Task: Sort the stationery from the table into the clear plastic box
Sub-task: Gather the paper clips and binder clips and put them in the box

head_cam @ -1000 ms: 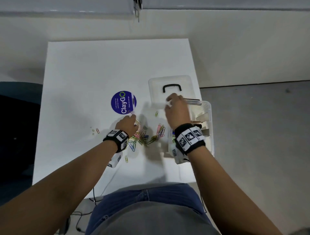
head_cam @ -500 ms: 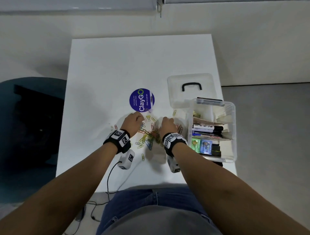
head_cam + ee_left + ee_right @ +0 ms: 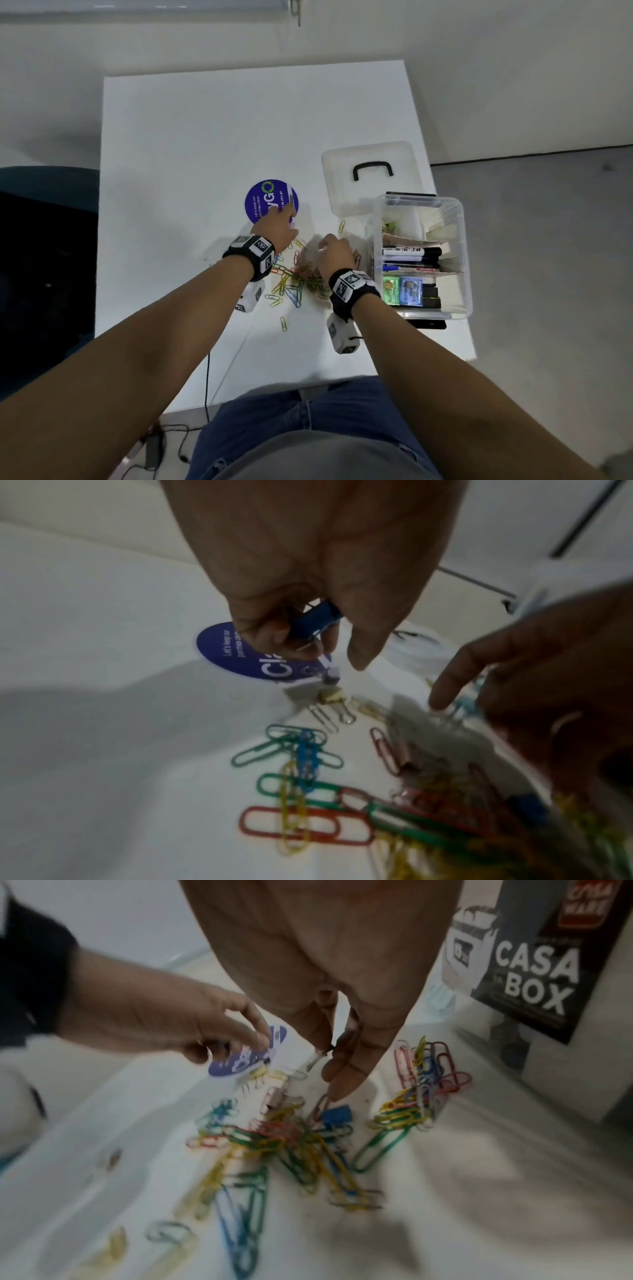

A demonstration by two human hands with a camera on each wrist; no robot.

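- Head view: clear plastic box at table right edge, already holding markers; lid off.
- Left: paper clips piled between the hands.
- Left hand pinches blue binder clip.
- Right hand pinches something small, cannot tell what.

My white bench stands against a pale wall; grey floor lies right, dark chair left.
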